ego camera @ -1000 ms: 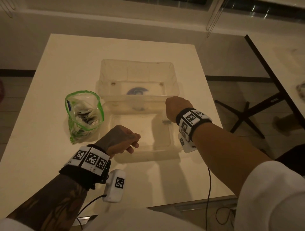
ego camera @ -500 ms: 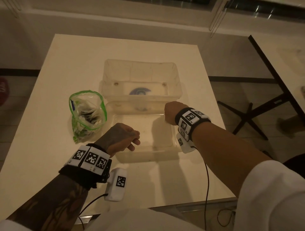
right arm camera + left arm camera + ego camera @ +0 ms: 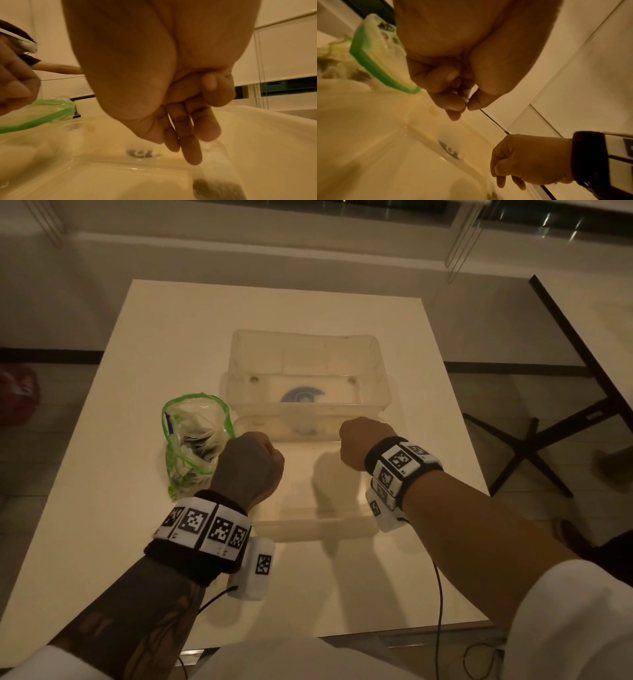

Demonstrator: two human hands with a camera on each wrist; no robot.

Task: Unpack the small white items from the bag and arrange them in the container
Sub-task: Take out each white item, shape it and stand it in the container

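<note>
Starting nearest: left hand (image 3: 248,467) hovering over the near left corner of the clear lid (image 3: 301,477), curled into a fist, thumb tip against a fingertip in the left wrist view, nothing plainly held. Across the lid, right hand (image 3: 359,443), fingers bent at the knuckles and pointing down, thumb tucked in; just under the fingertips in the right wrist view a blurred translucent strip (image 3: 216,170) with a dark end, possibly one of the items, but impossible to tell whether gripped or merely lying below. Just beside the left hand, on its outer side and slightly beyond, green-rimmed bag (image 3: 191,440) standing on the desk (image 3: 102,508), long axis roughly upright, mouth open upward and tipped a little toward the person, small white items (image 3: 202,440) packed inside. Farther back, clear container (image 3: 308,350) touching the lid's far edge, showing only a round blue label (image 3: 303,398) at its floor. Judged from this: unpacking barely begun; left hand much the nearer to the bag mouth, right hand well apart from it and closer to the container, so a reach in from above with the left looks the natural next move.
</note>
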